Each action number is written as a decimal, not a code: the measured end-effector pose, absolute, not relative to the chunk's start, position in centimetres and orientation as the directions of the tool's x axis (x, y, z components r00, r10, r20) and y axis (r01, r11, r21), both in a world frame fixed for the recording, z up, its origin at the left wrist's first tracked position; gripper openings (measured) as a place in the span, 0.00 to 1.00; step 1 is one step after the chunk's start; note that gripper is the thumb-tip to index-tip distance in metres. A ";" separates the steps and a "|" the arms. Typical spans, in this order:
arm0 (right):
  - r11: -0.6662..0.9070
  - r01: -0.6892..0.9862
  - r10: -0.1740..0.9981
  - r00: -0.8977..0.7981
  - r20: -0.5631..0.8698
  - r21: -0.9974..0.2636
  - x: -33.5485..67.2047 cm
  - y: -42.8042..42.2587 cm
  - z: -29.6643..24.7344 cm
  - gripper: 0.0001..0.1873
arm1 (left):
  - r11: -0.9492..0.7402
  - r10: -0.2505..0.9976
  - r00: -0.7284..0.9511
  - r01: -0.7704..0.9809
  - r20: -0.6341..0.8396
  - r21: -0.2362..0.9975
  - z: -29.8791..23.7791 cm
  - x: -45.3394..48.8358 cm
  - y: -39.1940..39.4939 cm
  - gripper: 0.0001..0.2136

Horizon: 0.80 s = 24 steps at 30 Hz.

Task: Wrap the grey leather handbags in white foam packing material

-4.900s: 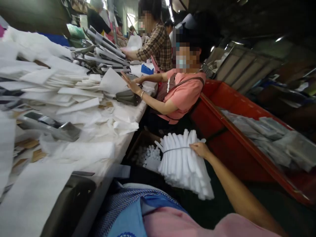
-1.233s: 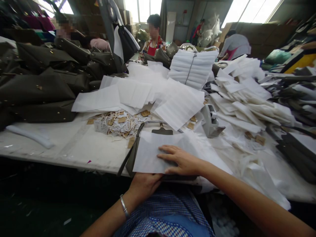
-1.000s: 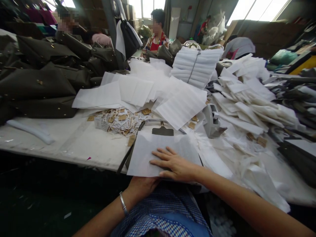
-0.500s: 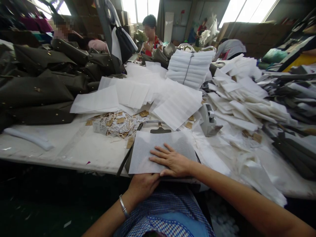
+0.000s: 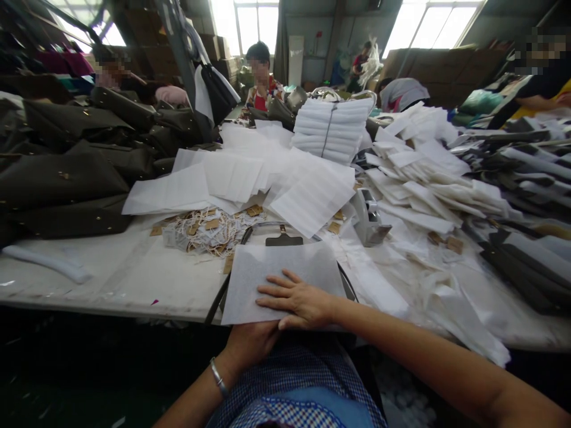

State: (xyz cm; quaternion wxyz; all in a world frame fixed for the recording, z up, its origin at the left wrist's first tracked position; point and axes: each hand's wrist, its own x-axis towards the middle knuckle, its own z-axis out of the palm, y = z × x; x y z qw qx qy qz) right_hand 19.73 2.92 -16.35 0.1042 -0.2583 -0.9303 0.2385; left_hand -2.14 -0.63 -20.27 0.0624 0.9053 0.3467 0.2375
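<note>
My right hand (image 5: 297, 300) lies flat, fingers spread, on a white tissue sheet (image 5: 272, 273) that covers a dark handbag (image 5: 284, 239) at the table's near edge. Just below, my left hand (image 5: 252, 343) sits under the sheet's front edge at the bag's bottom; its fingers are hidden beneath the sheet. A metal bracelet shows on that wrist. The bag's strap (image 5: 216, 300) hangs off the table edge.
Loose white sheets (image 5: 285, 178) and a tied bundle of foam strips (image 5: 332, 128) lie behind. Paper tags on string (image 5: 205, 226) sit left of the bag. Dark handbags (image 5: 66, 178) pile up at left, folded white wrappers (image 5: 428, 178) at right. Other people work at the far side.
Since the earliest frame my view swung from the foam bundle beside the table to the bag on it. Over the last second my right hand slid slightly left across the sheet.
</note>
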 end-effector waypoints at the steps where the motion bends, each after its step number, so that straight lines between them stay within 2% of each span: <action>1: 0.757 0.427 0.526 -0.847 0.074 -0.495 19.8 3.0 -16.4 0.34 | -0.765 0.644 0.654 0.570 0.396 0.301 -19.9 -2.4 -0.9 0.11; 7: 0.771 0.422 0.531 -0.840 0.116 -0.477 20.0 2.7 -16.5 0.32 | -0.793 0.578 0.653 0.309 0.489 0.525 -14.3 -3.2 -2.6 0.11; 9: 0.769 0.423 0.541 -0.830 0.135 -0.479 19.8 2.5 -16.7 0.32 | -0.737 0.642 0.594 0.304 0.485 0.603 -12.7 -2.3 -1.8 0.12; 11: 0.760 0.423 0.556 -0.816 0.157 -0.494 19.7 2.4 -16.8 0.32 | -0.658 0.734 0.518 0.382 0.439 0.649 -12.6 -1.1 0.1 0.13; 13: 0.744 0.405 0.563 -0.808 0.172 -0.532 19.7 2.5 -16.8 0.32 | -0.607 0.784 0.484 0.467 0.389 0.643 -13.8 0.0 2.4 0.18; 15: 0.689 0.362 0.582 -0.793 0.182 -0.628 20.0 2.7 -16.5 0.26 | -0.584 0.807 0.472 0.545 0.355 0.602 -15.7 0.5 4.4 0.21; 17: 0.553 0.319 0.695 -0.686 0.215 -0.770 20.5 3.1 -16.4 0.20 | -0.573 0.817 0.466 0.579 0.340 0.581 -17.4 0.4 5.5 0.22; 19: 0.396 0.304 0.871 -0.422 0.250 -0.866 21.2 3.4 -16.5 0.20 | -0.577 0.813 0.477 0.585 0.334 0.569 -18.4 0.1 5.6 0.22; 21: 0.328 0.354 0.942 -0.185 0.279 -0.876 21.8 3.6 -16.8 0.17 | -0.597 0.797 0.509 0.581 0.326 0.553 -18.6 -0.1 5.2 0.22; 22: 0.344 0.413 0.939 -0.152 0.308 -0.844 22.1 3.6 -16.9 0.15 | -0.612 0.785 0.531 0.582 0.319 0.536 -18.5 0.0 5.0 0.22; 24: 0.416 0.564 0.909 -0.233 0.346 -0.713 22.4 3.4 -17.2 0.13 | -0.647 0.758 0.581 0.612 0.296 0.455 -18.2 0.1 4.7 0.20</action>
